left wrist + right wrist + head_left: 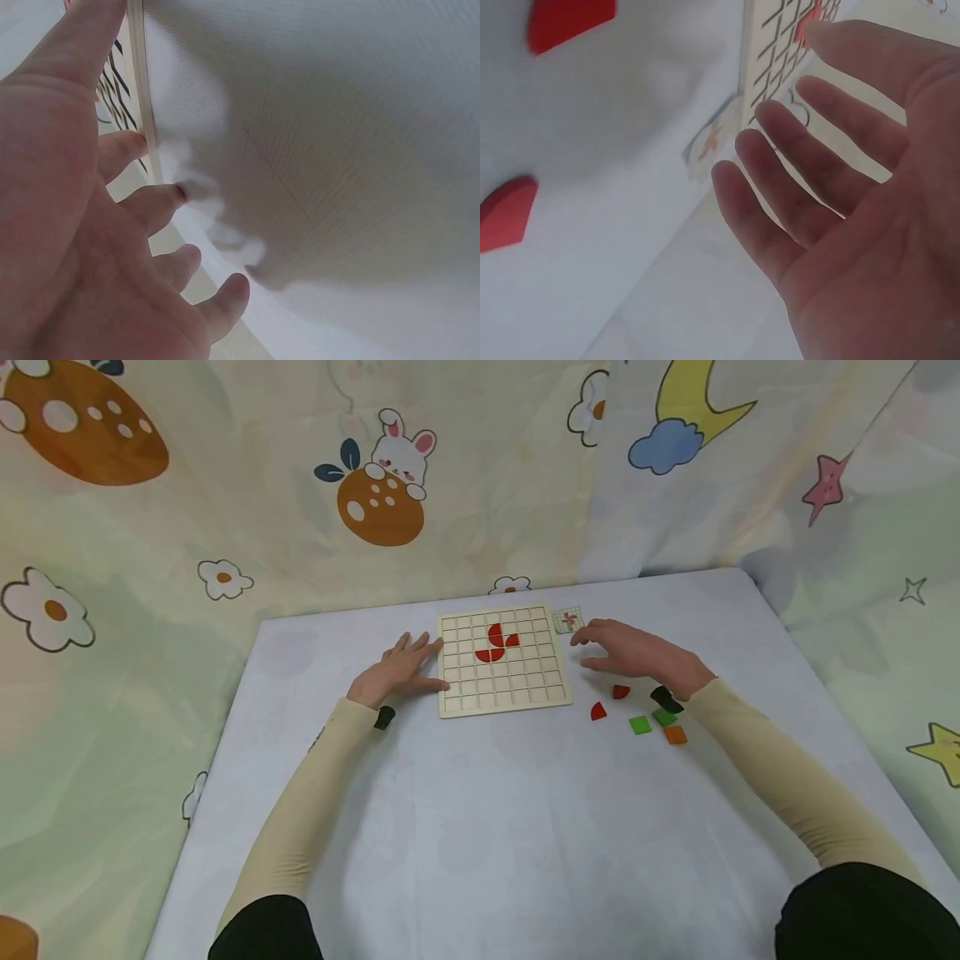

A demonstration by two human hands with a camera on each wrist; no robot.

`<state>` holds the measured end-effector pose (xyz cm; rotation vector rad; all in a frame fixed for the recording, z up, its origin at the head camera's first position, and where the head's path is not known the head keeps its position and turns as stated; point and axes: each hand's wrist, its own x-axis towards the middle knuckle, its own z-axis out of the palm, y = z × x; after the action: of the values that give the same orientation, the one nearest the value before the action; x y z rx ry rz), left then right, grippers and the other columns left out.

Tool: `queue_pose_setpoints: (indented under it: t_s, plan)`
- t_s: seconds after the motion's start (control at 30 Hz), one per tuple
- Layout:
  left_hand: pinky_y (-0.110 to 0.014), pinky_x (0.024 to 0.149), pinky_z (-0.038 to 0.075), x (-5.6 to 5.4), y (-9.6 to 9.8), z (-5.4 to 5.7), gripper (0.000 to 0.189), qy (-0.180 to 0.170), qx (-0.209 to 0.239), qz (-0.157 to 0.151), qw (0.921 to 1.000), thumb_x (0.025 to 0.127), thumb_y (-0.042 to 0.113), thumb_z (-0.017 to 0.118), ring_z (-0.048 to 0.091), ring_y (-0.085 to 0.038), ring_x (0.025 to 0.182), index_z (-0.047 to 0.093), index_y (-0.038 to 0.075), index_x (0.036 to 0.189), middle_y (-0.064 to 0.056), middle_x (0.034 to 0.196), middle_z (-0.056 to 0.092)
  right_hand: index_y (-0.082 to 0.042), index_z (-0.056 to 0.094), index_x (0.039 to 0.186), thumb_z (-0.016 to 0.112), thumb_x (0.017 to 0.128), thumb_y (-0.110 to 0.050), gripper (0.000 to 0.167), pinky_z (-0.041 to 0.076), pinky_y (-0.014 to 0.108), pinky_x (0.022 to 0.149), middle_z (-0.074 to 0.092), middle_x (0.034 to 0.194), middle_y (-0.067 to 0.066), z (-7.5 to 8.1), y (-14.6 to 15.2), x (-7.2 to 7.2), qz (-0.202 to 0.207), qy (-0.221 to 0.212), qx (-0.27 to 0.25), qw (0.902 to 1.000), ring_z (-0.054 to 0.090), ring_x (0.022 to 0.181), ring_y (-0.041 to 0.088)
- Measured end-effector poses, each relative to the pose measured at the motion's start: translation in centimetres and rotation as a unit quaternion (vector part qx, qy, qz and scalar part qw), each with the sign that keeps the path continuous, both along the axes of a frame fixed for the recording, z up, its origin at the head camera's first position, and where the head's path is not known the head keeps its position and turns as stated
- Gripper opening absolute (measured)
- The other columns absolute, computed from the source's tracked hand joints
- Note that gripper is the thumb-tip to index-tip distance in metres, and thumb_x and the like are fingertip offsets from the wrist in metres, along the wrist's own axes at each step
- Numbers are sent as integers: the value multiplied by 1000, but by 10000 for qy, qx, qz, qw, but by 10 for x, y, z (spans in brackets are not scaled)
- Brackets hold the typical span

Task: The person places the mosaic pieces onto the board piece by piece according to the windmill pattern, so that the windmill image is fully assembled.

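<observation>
A square wooden grid board (525, 685) lies on the white table with several red quarter-round pieces (496, 635) set in its squares. My left hand (397, 672) rests at the board's left edge, fingers spread, thumb on its lower left part. In the left wrist view, the left hand (90, 225) holds nothing and its fingertips touch the board's edge (139, 90). Right of the board hovers my right hand (626, 647), fingers loosely bent. The right wrist view shows that hand (870, 187) with nothing in its grasp. Near its fingertips lies a small pattern card (567, 620).
Two loose red quarter-round pieces (597, 711) lie below the right hand. Beside them are two green squares (640, 725) and an orange square (675, 735). A printed curtain (487, 485) hangs behind the table's back edge.
</observation>
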<state>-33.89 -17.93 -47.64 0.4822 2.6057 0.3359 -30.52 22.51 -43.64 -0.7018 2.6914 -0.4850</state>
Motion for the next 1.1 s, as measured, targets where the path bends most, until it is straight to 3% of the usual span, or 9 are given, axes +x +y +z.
queue_pose_setpoints:
  t_s: [0.6, 0.8, 1.1]
  plan:
    - [-63, 124, 7, 3, 1, 4, 101, 11, 17, 13, 10000, 86, 63, 68, -9, -40, 156, 15, 25, 163, -9, 171, 3, -1, 60, 133, 68, 94, -14, 42, 47, 56, 104, 62, 127, 19, -10, 57, 17, -772, -205, 108, 9967, 54, 118, 35]
    - [-64, 124, 6, 2, 0, 4, 102, -15, 42, 20, 10000, 86, 63, 69, -10, -40, 156, 14, 24, 163, -9, 171, 2, 1, 60, 130, 71, 92, -13, 41, 50, 54, 100, 64, 121, 20, -13, 70, 20, -800, -162, 312, 9962, 55, 112, 35]
    - [-64, 124, 7, -1, -1, -2, 102, 27, -6, -31, 10000, 86, 65, 67, -9, -40, 156, 14, 26, 163, -8, 171, 2, -1, 67, 114, 77, 89, -26, 37, 52, 53, 92, 64, 110, 18, -19, 82, 26, -1165, 68, 923, 9889, 56, 101, 34]
